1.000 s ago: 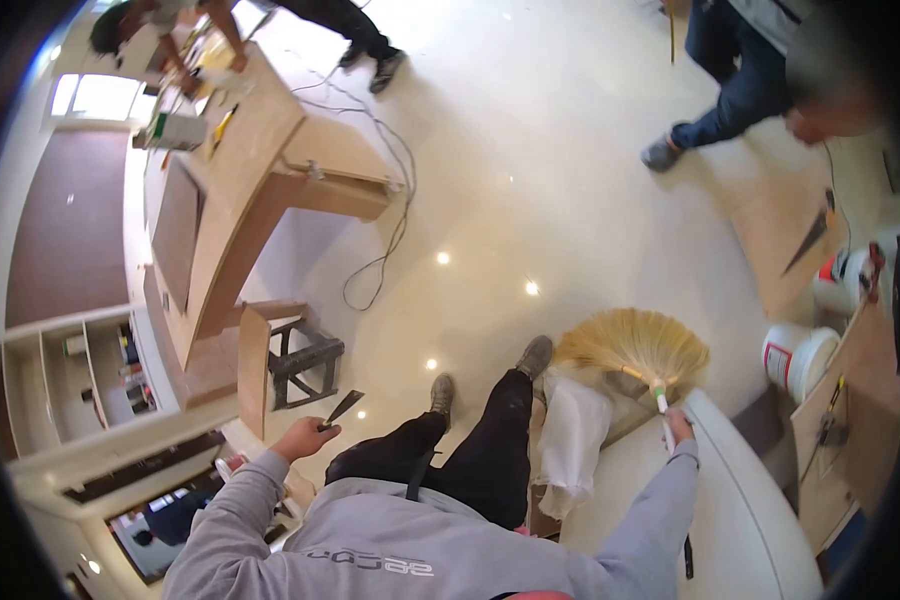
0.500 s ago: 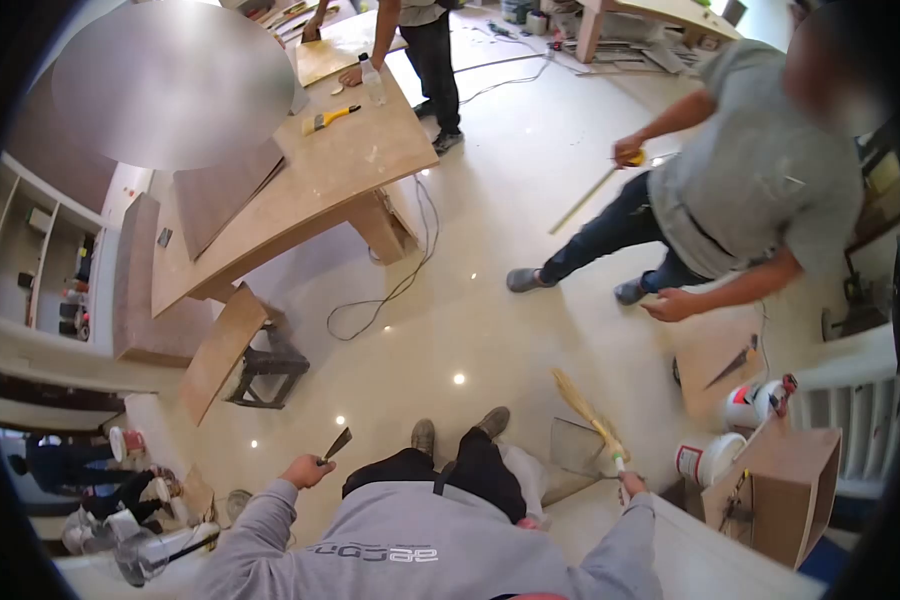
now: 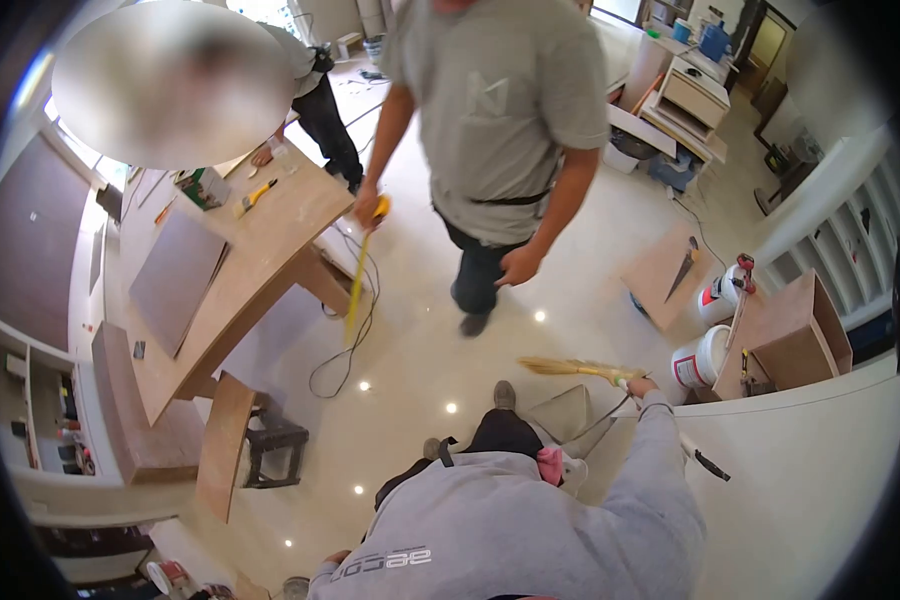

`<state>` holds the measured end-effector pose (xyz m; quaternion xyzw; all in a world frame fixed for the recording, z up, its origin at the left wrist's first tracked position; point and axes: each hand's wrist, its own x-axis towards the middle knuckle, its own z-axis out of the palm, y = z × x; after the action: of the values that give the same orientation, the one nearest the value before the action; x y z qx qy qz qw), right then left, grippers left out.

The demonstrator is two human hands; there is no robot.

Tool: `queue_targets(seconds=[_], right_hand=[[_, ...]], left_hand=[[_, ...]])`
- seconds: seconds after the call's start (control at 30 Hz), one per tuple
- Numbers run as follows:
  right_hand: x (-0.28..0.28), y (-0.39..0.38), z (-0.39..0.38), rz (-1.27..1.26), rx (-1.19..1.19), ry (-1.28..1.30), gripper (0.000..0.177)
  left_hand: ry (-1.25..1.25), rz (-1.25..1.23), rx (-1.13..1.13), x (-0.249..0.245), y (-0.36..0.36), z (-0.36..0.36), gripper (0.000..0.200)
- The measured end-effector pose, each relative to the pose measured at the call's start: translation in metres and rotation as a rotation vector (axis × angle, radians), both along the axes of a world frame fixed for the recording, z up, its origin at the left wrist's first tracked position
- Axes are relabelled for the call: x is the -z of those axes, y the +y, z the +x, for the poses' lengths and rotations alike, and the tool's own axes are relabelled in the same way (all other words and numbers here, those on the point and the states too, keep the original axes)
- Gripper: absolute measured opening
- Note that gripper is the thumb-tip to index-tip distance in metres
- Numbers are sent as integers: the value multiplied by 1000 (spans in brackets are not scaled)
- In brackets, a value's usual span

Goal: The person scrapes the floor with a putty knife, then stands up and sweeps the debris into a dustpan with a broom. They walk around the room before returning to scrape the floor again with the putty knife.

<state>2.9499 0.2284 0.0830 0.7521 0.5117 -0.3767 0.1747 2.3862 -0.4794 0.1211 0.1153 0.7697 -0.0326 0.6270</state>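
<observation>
My right hand (image 3: 641,386) is closed on the handle of a straw broom (image 3: 566,368), whose bristles point left, level above the glossy floor. Just below the broom a grey flat piece (image 3: 566,412) lies by my feet. Only a sliver of my left hand (image 3: 335,556) shows at the bottom edge beside my grey sweatshirt; what it holds is hidden. A person in a grey T-shirt (image 3: 500,110) stands right in front of me, with a yellow tape measure (image 3: 356,275) stretched down from one hand.
A long wooden workbench (image 3: 260,260) stands at left with a second person (image 3: 320,95) behind it, and a cable (image 3: 345,350) loops on the floor beside it. White buckets (image 3: 700,355), a wooden box (image 3: 790,330) and a white counter (image 3: 800,470) crowd the right.
The view has swung up toward the grey-shirted person, who has straightened and now stands closer. My broom has tipped from upright to level. My left hand has dropped out toward the bottom edge.
</observation>
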Motion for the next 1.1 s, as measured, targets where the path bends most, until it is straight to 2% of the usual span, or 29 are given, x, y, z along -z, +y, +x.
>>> queue_targets(seconds=[0.17, 0.27, 0.37, 0.5, 0.57, 0.63, 0.73, 0.87, 0.9, 0.93, 1.0, 1.07, 1.1], right_hand=[[51, 44, 22, -17, -3, -1, 51], [52, 67, 17, -3, 39, 30, 51], [20, 78, -5, 55, 99, 68, 52], [-9, 106, -41, 110, -43, 57, 53], [0, 125, -56, 98, -163, 10, 52], [39, 142, -63, 141, -291, 30, 51], [55, 166, -92, 217, -437, 44, 49], [36, 180, -152, 215, -629, 54, 48], [32, 185, -167, 196, -669, 56, 47], [34, 189, -180, 203, -707, 60, 47], [33, 194, -207, 172, -733, 121, 45], [-1, 182, -257, 150, -741, 145, 43], [-8, 181, -276, 109, -759, 162, 43]], left_hand=[[24, -85, 32, -11, 49, 22, 46], [30, -109, 26, -16, 94, 46, 46], [35, -117, 8, -21, 128, 71, 46], [23, -140, -58, -44, 148, 114, 46], [14, -170, -93, -55, 148, 138, 46], [6, -187, -117, -62, 142, 157, 46], [1, -197, -116, -60, 128, 179, 46], [26, -181, -75, -38, 111, 211, 46], [82, -109, -102, -27, 108, 221, 39], [82, -103, -140, -39, 122, 230, 39], [196, -127, -450, -69, 154, 235, 34], [217, -76, -479, -83, 159, 232, 32], [235, -75, -571, -79, 163, 238, 33]])
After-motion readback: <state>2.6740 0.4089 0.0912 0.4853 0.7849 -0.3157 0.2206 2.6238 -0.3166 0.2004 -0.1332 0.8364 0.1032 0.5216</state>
